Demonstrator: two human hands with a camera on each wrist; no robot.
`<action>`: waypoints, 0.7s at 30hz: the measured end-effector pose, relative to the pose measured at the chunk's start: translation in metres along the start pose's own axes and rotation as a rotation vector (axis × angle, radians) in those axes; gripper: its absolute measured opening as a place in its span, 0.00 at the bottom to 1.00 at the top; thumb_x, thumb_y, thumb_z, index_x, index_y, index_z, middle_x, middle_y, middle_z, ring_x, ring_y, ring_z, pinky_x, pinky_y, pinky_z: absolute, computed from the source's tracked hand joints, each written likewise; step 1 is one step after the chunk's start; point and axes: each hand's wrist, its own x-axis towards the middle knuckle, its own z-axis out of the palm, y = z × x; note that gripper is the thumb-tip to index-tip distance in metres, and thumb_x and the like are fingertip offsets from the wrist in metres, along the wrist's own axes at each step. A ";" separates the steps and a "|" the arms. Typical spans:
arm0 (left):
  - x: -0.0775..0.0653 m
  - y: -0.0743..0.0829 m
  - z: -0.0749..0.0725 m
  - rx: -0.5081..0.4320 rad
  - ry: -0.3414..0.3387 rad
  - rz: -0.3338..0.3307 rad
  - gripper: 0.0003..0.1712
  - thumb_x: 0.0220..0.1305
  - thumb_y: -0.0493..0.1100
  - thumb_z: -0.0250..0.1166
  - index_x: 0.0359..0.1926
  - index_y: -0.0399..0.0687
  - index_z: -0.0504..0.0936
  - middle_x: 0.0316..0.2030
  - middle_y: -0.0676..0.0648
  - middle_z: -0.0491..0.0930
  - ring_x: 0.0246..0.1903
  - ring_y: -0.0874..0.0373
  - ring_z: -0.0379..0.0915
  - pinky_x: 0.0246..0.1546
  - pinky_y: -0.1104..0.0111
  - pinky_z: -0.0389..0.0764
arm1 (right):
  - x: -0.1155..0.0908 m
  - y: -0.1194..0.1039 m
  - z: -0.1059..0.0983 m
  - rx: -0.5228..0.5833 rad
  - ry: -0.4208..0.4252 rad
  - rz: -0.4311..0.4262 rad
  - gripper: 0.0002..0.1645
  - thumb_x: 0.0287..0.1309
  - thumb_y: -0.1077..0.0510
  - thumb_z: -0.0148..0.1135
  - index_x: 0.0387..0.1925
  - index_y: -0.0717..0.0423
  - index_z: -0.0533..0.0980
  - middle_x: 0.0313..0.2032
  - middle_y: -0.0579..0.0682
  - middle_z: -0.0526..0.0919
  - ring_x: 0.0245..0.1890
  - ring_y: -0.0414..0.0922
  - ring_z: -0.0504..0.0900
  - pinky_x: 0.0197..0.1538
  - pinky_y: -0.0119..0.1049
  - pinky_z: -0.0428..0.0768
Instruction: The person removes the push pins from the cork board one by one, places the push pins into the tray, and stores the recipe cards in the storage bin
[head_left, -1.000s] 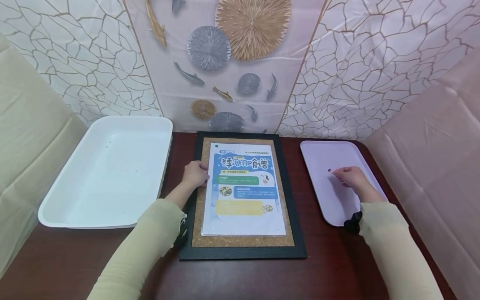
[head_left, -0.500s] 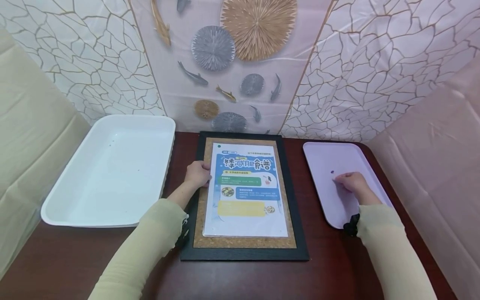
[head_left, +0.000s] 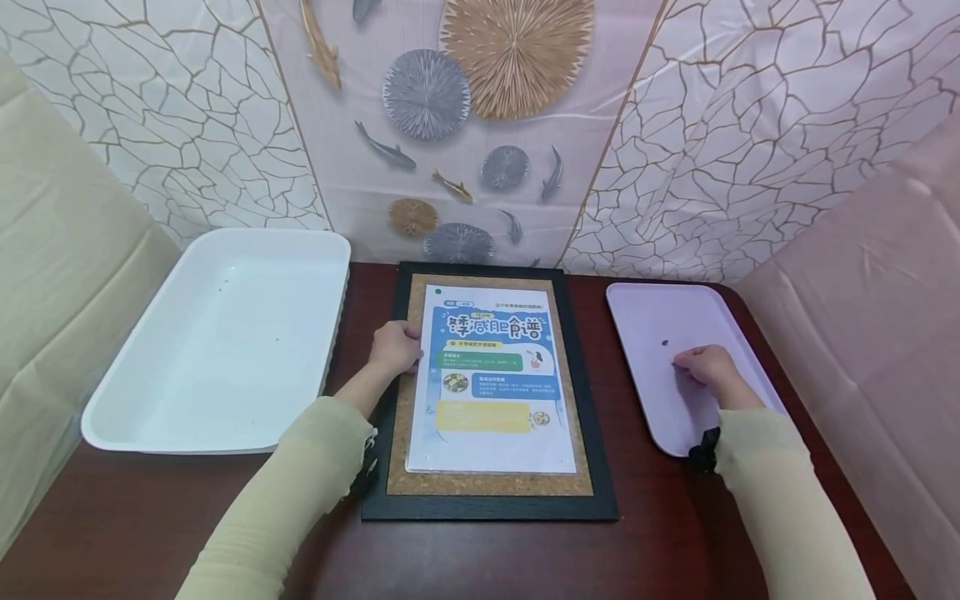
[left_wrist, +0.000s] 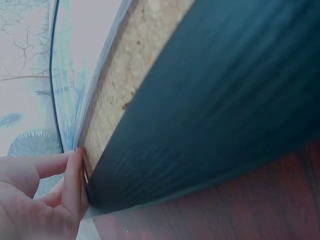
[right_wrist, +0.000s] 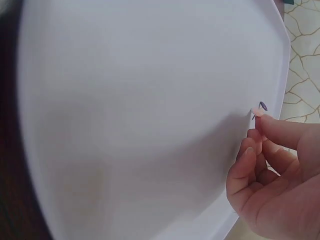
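Observation:
In the head view, a printed sheet (head_left: 487, 450) in a clear sleeve lies on a black-framed cork board (head_left: 480, 485), with a green thumbtack (head_left: 438, 292) at its upper left corner. My left hand (head_left: 393, 348) pinches the sheet's left edge, over the cork; in the left wrist view its fingertips (left_wrist: 79, 152) meet that edge. Over the lilac tray (head_left: 645, 304), my right hand (head_left: 705, 365) has thumb and index finger pressed together. Beside them a thin dark point sticks out, seemingly a thumbtack's needle; its head is hidden. A purple thumbtack (right_wrist: 263, 106) lies on the tray just beyond the fingertips.
A large white basin (head_left: 217, 358) with a few dark specks stands left of the board. The dark red table (head_left: 480, 554) runs along the front. Patterned fabric (head_left: 465, 167) hangs behind, and pale padded walls (head_left: 855, 275) rise at both sides.
My right hand has drawn slightly back from the purple thumbtack, toward the body, leaving a small gap. The head view has shifted slightly. My left hand stays at the sheet's edge.

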 end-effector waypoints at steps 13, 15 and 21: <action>0.002 -0.001 0.000 0.002 0.009 0.002 0.18 0.63 0.35 0.57 0.55 0.38 0.75 0.47 0.38 0.77 0.43 0.49 0.79 0.36 0.69 0.84 | -0.004 -0.030 -0.009 -0.029 0.112 -0.027 0.23 0.61 0.57 0.50 0.48 0.75 0.72 0.28 0.53 0.77 0.26 0.39 0.72 0.28 0.28 0.73; 0.002 -0.001 0.000 0.001 0.011 0.000 0.18 0.63 0.35 0.58 0.54 0.38 0.75 0.47 0.38 0.77 0.43 0.48 0.80 0.36 0.69 0.84 | -0.003 -0.039 -0.006 -0.012 0.111 -0.037 0.23 0.61 0.56 0.50 0.49 0.74 0.71 0.33 0.57 0.78 0.29 0.40 0.73 0.29 0.27 0.73; 0.001 0.000 0.001 -0.007 0.006 0.002 0.18 0.62 0.34 0.58 0.54 0.38 0.75 0.47 0.38 0.78 0.43 0.48 0.80 0.36 0.68 0.84 | 0.001 -0.074 0.010 0.030 0.105 -0.102 0.24 0.60 0.56 0.51 0.48 0.74 0.73 0.33 0.55 0.80 0.28 0.37 0.74 0.29 0.24 0.76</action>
